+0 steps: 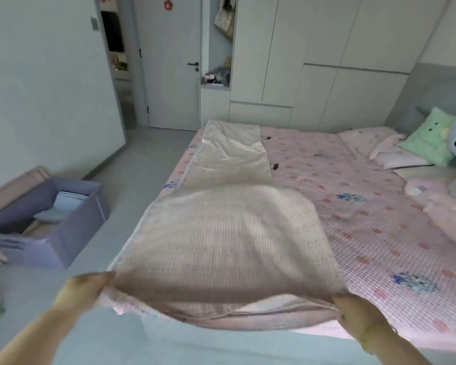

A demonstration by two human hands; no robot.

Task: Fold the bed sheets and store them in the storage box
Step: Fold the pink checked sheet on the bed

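A pink quilted bed sheet (227, 233) with a cream underside lies folded into a long strip along the left side of the bed (366, 225). Its near end is lifted off the mattress. My left hand (88, 287) grips the near left corner of the strip. My right hand (353, 309) grips the near right corner. The cloth sags between the two hands. A purple fabric storage box (71, 233) stands open on the floor to the left of the bed, with a folded light blue sheet (63, 206) inside it.
Pillows and plush toys (432, 143) are heaped at the head of the bed on the right. White wardrobes (313, 61) and a closed door (174, 61) line the far wall. Grey floor lies between the box and the bed.
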